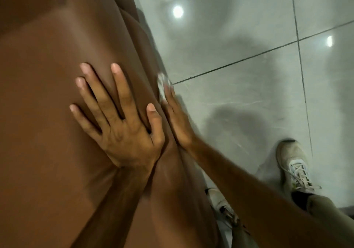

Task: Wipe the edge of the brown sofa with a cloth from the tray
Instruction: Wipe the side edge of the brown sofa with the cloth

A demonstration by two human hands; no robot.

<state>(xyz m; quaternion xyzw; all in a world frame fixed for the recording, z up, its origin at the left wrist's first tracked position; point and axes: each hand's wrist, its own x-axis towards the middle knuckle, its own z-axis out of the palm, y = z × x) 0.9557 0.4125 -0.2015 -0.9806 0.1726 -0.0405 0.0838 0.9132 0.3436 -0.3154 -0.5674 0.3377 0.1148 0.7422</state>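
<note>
The brown sofa (47,104) fills the left half of the view, its rounded edge running from top centre down to the bottom. My left hand (118,121) lies flat on the sofa's top surface with fingers spread, holding nothing. My right hand (176,121) presses against the sofa's outer side edge, blurred. A pale, whitish cloth (162,83) shows at its fingertips, pressed between the hand and the sofa. The tray is not in view.
Grey glossy floor tiles (249,37) with dark grout lines lie to the right of the sofa. My feet in pale sneakers stand on the floor: one (293,167) at the right, one (222,203) close against the sofa's base.
</note>
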